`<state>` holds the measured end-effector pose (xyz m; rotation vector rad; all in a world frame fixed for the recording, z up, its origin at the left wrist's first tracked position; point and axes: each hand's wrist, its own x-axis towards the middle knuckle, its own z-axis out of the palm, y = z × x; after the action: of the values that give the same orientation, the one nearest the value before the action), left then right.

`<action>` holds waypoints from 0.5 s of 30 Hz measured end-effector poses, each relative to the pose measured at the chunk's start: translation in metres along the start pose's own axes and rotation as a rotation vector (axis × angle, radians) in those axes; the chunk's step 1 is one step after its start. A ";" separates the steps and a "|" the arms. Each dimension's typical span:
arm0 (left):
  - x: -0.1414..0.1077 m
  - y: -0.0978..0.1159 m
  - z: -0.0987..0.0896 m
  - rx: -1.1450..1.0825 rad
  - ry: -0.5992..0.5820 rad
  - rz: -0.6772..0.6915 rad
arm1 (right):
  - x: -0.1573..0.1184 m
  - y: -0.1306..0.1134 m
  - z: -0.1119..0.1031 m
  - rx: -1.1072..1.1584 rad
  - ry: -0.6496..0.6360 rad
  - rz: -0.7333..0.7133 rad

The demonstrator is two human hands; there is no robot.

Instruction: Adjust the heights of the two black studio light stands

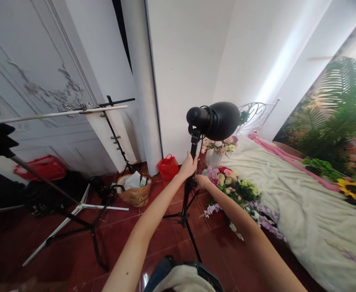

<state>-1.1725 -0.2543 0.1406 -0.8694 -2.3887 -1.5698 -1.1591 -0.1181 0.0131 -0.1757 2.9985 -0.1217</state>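
Note:
A black studio lamp with a round reflector sits on top of a black light stand, facing the bed side. My left hand is wrapped around the stand's pole just under the lamp. Lower on the same pole, my right hand is closed at what looks like the clamp or knob; the exact part is hidden by the fingers. A thin cable loops from the lamp housing near the pole. The stand's legs are spread on the red tiled floor.
To the right are bunches of artificial flowers and a bed with a cream cover. A red bag and a wicker basket stand by the wall. More tripods, including a white-legged stand, occupy the left floor.

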 end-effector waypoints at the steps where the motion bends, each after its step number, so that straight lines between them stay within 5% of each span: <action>1: 0.000 0.000 -0.001 0.009 -0.012 0.006 | -0.001 -0.001 0.001 -0.009 0.003 0.001; 10: 0.001 -0.002 -0.002 0.017 0.002 0.046 | -0.026 -0.024 0.030 -0.045 0.190 0.056; 15: 0.002 -0.005 -0.002 -0.007 0.006 0.053 | -0.007 -0.018 0.026 -0.077 0.121 0.139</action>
<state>-1.1770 -0.2567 0.1386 -0.9199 -2.3373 -1.5594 -1.1465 -0.1370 -0.0104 0.0337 3.1257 -0.0021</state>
